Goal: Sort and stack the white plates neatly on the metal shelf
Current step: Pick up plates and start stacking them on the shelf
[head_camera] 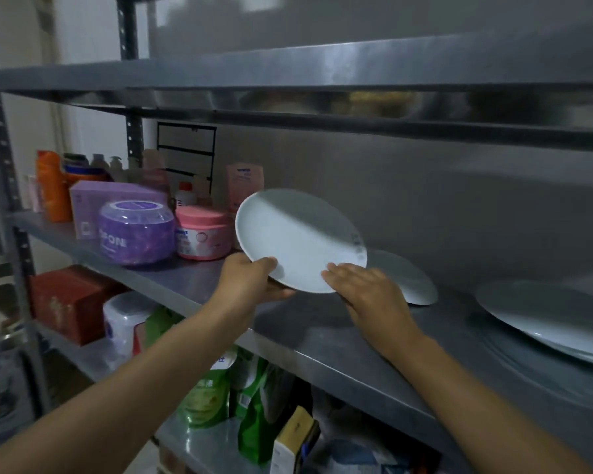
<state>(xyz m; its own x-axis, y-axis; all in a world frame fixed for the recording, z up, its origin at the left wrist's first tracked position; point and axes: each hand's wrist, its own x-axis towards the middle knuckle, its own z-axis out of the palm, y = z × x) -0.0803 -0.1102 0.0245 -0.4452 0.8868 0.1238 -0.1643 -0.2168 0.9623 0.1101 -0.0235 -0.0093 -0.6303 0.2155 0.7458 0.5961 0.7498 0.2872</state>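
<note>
— Nearest the lens?
— Two bare forearms, reaching up from the bottom edge toward the metal shelf (322,350).
— Left hand?
— Left hand (250,282) clamped on the near-left rim of a white plate (298,237), thumb on top, fingers underneath.
— Right hand?
— Right hand (367,295) at the plate's near-right edge, fingers flat and spread against the rim; more a steadying touch than a closed grip, though hard to tell for certain.
— Plate itself?
— Raised above the shelf, tilted with its far edge higher. Plain, round, glossy white, half shadowed, with a faint grey mark near its right rim.
— Other plates?
— Small plate (408,282) flat on the shelf just right of the held plate, partly hidden behind the right hand. Large plates (545,313) stacked well right of the held plate, cut off by the frame.
— Left of the held plate?
— Pink jar (202,237) just beside it, then purple jar (137,234), lilac box (93,206) and orange bottle (52,186) farther left.
</note>
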